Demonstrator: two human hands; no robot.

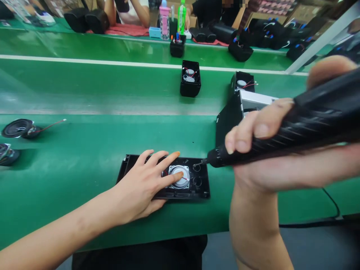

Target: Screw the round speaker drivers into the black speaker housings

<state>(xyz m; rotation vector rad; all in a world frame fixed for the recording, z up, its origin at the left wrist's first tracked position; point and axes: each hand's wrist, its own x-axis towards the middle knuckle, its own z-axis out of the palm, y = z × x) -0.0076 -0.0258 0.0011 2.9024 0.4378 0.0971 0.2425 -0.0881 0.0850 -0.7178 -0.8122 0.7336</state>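
Note:
A black speaker panel lies on the green bench, with a round silver-backed speaker driver seated in it. My left hand spans the panel and holds it: the thumb is at the near edge, the spread fingers reach over the top, and one fingertip touches the driver. In my right hand is a black electric screwdriver, tilted down to the left. Its thin bit points at the panel's right part, near a far corner; whether it touches a screw I cannot make out.
A black box with a pale edge stands behind my right hand. Loose speakers lie at the left. Black speaker housings with wires sit on the green strip beyond. Across it, people work among bottles and more housings. A cable runs at the right.

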